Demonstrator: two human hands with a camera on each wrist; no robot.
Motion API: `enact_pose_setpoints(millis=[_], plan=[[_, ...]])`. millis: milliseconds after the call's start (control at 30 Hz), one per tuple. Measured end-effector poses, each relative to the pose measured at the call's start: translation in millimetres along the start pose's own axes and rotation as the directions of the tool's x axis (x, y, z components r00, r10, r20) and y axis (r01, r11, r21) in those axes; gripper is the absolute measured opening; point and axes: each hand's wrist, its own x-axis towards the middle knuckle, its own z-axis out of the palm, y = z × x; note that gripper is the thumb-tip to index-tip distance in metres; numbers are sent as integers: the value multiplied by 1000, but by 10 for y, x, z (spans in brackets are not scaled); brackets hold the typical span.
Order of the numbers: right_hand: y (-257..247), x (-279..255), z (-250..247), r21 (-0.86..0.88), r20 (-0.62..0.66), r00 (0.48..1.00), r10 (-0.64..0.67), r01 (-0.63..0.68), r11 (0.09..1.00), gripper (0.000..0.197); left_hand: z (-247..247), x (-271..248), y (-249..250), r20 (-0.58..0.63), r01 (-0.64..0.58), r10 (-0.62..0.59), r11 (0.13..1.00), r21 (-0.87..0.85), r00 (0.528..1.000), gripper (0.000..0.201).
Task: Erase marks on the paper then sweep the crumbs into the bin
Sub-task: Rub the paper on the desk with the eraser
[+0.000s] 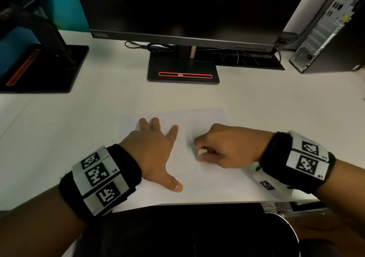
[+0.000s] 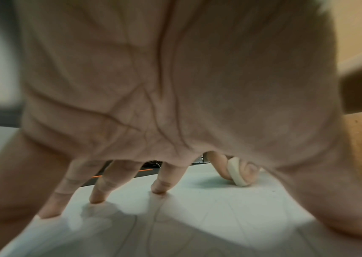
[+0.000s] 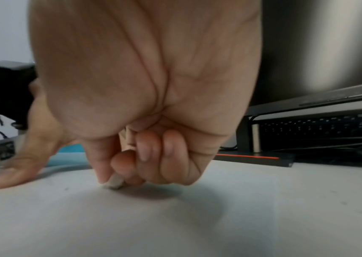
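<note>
A white sheet of paper (image 1: 205, 179) lies on the white desk in front of me, with faint pencil lines (image 2: 230, 208) on it. My left hand (image 1: 156, 150) is spread flat on the sheet's left part, fingers straight, fingertips (image 2: 159, 190) pressing down. My right hand (image 1: 217, 148) pinches a small white eraser (image 1: 202, 151) between thumb and curled fingers, its lower end touching the paper. The eraser (image 2: 237, 173) shows edge-on in the left wrist view, and the eraser (image 3: 115, 182) peeks out under the fingers in the right wrist view. A few dark crumbs (image 3: 342, 202) dot the sheet.
A monitor on a black stand (image 1: 183, 71) rises behind the paper, a second stand (image 1: 43, 69) at the left, a computer tower (image 1: 325, 29) at the back right. A dark round bin rim (image 1: 284, 223) sits below the desk's front edge at the right.
</note>
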Motion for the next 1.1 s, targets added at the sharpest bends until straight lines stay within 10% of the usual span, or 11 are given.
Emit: enact_pose_setpoints(millis=[1100], plan=[[5,-60,67,-18,-11,999,37,-37,999,18,-42,78,-66,101,-17,29,993,-119,994,131]])
